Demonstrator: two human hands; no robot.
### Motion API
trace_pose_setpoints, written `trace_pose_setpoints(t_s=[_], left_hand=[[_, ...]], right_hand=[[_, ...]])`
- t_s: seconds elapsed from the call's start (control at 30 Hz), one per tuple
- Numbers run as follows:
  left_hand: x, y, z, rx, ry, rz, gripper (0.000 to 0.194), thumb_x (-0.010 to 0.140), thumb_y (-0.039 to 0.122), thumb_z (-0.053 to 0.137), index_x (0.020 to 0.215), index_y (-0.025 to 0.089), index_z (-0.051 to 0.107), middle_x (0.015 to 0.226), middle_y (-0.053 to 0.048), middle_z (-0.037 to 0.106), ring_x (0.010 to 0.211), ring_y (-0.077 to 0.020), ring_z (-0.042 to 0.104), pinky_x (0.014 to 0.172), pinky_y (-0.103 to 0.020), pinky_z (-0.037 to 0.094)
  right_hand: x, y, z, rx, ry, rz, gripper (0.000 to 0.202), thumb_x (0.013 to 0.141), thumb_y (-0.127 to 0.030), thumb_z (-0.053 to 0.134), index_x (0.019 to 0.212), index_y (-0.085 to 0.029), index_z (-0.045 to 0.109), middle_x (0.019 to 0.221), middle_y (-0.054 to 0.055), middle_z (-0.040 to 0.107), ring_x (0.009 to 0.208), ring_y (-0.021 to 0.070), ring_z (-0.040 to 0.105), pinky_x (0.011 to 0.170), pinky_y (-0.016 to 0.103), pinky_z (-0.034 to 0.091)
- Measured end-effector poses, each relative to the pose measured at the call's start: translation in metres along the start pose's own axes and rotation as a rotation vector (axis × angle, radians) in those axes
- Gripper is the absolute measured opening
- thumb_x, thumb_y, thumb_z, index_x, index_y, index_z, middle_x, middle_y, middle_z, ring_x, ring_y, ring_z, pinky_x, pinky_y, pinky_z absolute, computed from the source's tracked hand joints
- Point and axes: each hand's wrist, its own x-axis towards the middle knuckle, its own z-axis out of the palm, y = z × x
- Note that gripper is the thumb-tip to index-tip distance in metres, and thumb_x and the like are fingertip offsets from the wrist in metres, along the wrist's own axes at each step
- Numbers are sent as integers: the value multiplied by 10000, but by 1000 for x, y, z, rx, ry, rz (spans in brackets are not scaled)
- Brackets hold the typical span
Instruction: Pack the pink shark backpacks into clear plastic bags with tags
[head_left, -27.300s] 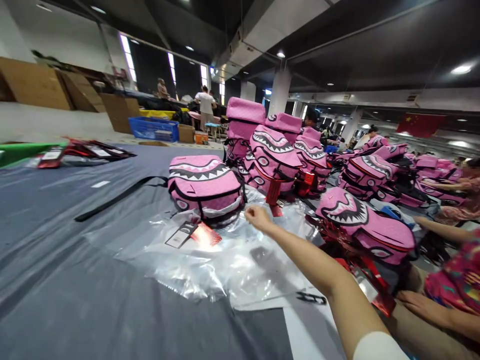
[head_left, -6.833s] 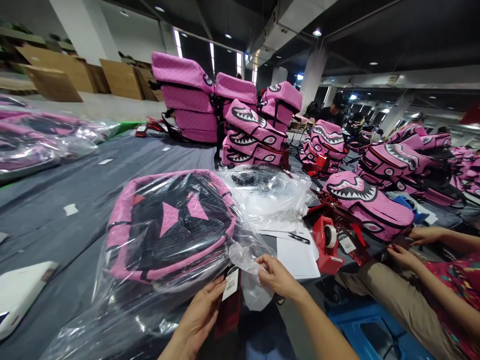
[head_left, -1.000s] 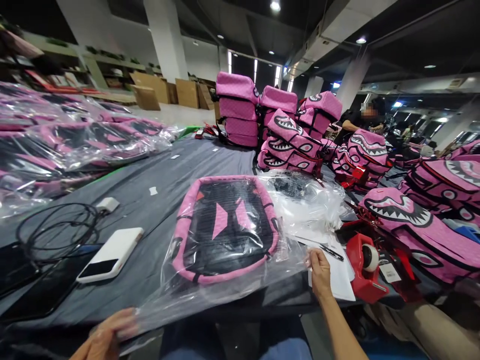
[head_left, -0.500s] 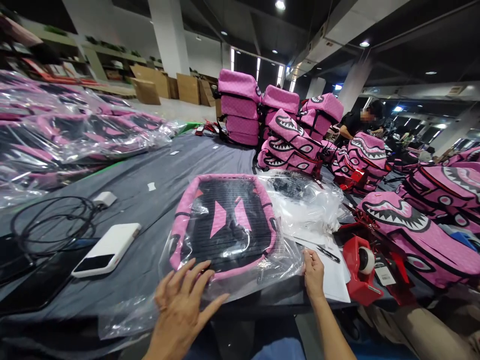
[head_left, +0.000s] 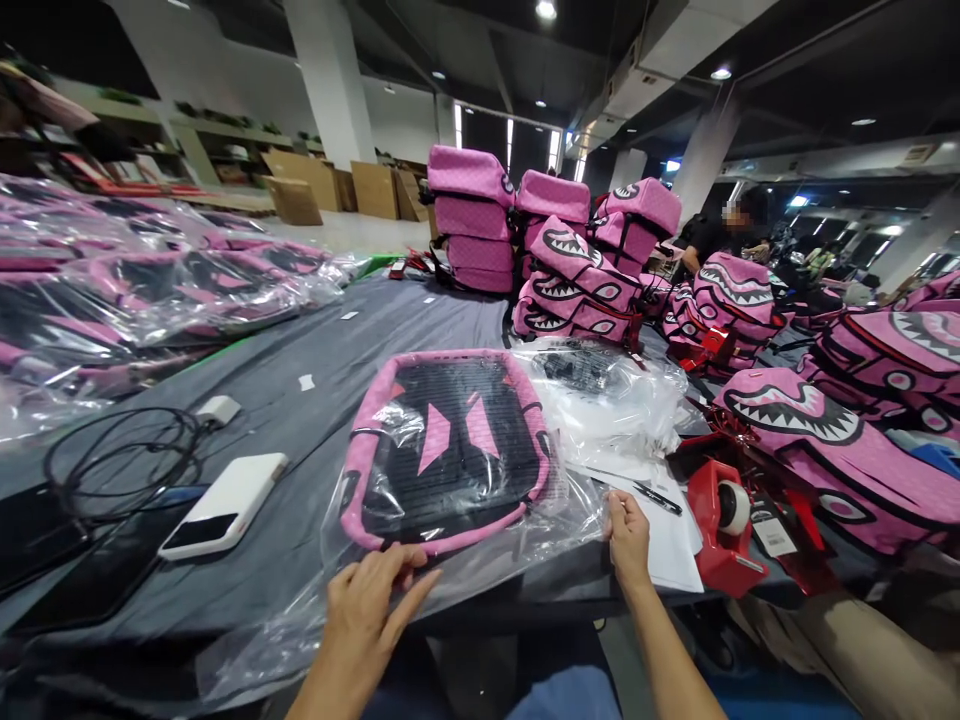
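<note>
A pink and black backpack [head_left: 457,450] lies back panel up inside a clear plastic bag [head_left: 495,555] in front of me. My left hand [head_left: 375,605] rests at its near edge, fingers bent on the plastic, thumb held apart. At the bag's near right corner, my right hand [head_left: 628,538] pinches the plastic between thumb and fingers. Loose plastic from the bag spreads toward the left below my left hand. Just right of my right hand, a pen [head_left: 660,498] lies on white paper [head_left: 671,555].
A red tape dispenser [head_left: 724,530] stands at the right, near a pink shark-face backpack [head_left: 832,450]. Stacked pink backpacks [head_left: 472,220] rise behind. To the left are a white power bank [head_left: 225,505], a black cable [head_left: 124,455] and bagged backpacks [head_left: 150,290]. Clear plastic bags [head_left: 615,400] lie behind the paper.
My left hand has drawn back slightly from the backpack toward the bag's near edge, its spread fingers now bent. My right hand keeps its pinch on the plastic.
</note>
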Motion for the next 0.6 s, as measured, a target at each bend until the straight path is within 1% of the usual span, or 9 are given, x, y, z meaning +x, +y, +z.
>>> trace_pose_setpoints(t_s=[0.1,0.2,0.27,0.3,0.33,0.4,0.47,0.5,0.6], left_hand=[[8,3,-3,-48,30,5,547,925,738,449,773,256,659,763,33,696,731,-192,623,822,-374,373],[25,10,-12,-10,49,51,491,947,676,470,789,260,678,781,26,715,770,-195,642,892,-395,348],[41,12,-17,7,11,77,457,954,630,467,789,261,680,791,18,721,792,-201,648,924,-410,341],[50,12,-19,-11,-39,61,465,938,637,467,766,258,674,776,13,715,779,-204,642,905,-405,361],[59,11,-21,-51,-112,17,483,909,661,470,737,254,663,750,6,703,754,-206,632,863,-390,392],[74,8,-22,-155,-285,-121,514,832,717,486,692,246,638,704,-5,671,704,-207,606,750,-351,436],[83,4,-21,-225,-411,-236,521,772,739,503,680,241,626,690,-9,652,686,-208,589,676,-325,441],[85,3,-21,-233,-439,-268,525,757,743,507,683,237,627,696,-10,652,693,-209,587,672,-321,441],[85,0,-18,-233,-462,-306,561,735,774,502,672,231,629,689,-10,642,696,-208,578,674,-313,433]], right_hand=[[0,-1,-1,6,-16,3,596,789,-781,609,882,-193,627,445,-88,436,411,130,409,463,260,365],[0,-4,-1,39,-19,5,595,777,-788,627,875,-202,608,431,-88,445,405,130,419,453,252,371],[2,-6,0,59,-13,13,601,762,-797,638,876,-208,598,438,-85,459,396,128,423,425,242,354],[3,-6,0,64,-9,19,605,755,-801,642,876,-209,594,445,-84,467,389,124,421,409,236,341],[5,-6,1,62,-7,25,608,751,-802,643,876,-210,592,449,-84,471,379,119,415,396,230,329],[9,-4,4,43,-20,42,605,750,-799,641,869,-208,589,451,-87,470,362,108,399,382,222,311],[15,1,9,11,-62,69,598,743,-794,643,832,-205,586,448,-84,468,359,104,393,376,219,303],[17,3,12,-4,-84,83,599,732,-795,647,803,-203,585,446,-81,467,360,105,391,372,219,298],[23,7,17,-42,-115,102,615,686,-807,662,714,-198,587,445,-66,475,360,110,385,360,230,296]])
